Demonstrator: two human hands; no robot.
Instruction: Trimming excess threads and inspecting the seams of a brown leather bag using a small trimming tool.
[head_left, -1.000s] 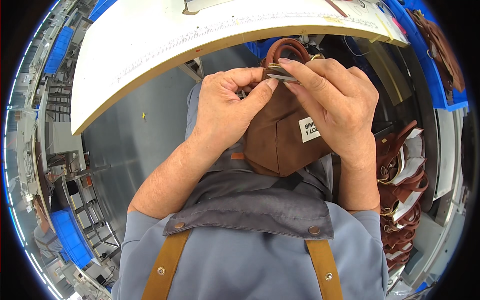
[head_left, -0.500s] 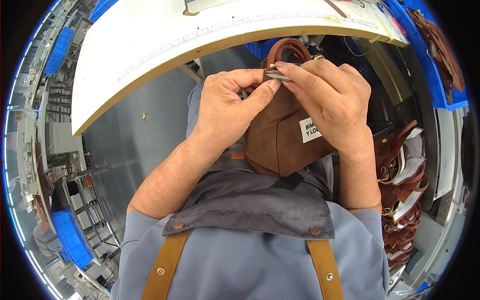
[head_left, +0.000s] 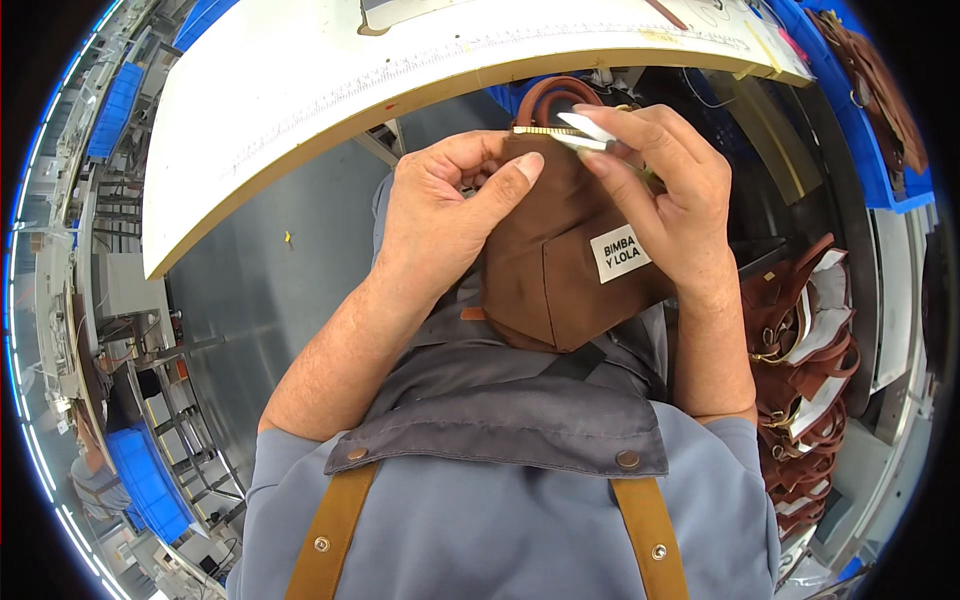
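A brown handbag [head_left: 520, 240] with a white label [head_left: 619, 253] rests on my lap, its reddish-brown handles [head_left: 560, 97] up at the far side. My left hand [head_left: 440, 200] pinches the bag's top edge beside the end of a gold-toothed zipper [head_left: 545, 131]. Between the thumb and fingers of my right hand [head_left: 675, 190] is a pair of thread snips [head_left: 585, 138], its two shiny blades apart and lying across the zipper. The palm hides most of the snips' handle.
A white worktable [head_left: 330, 90] with a printed ruler scale curves across the far side. Several reddish-brown bags [head_left: 800, 400] are stacked at my right. Blue bins [head_left: 905, 195] stand at the far right, one with brown pieces. Another person [head_left: 98, 485] is at the far left.
My right hand has drawn slightly up and left, and the snips' blades have turned and spread wider. More of the zipper shows. My left hand and the bag have shifted slightly left.
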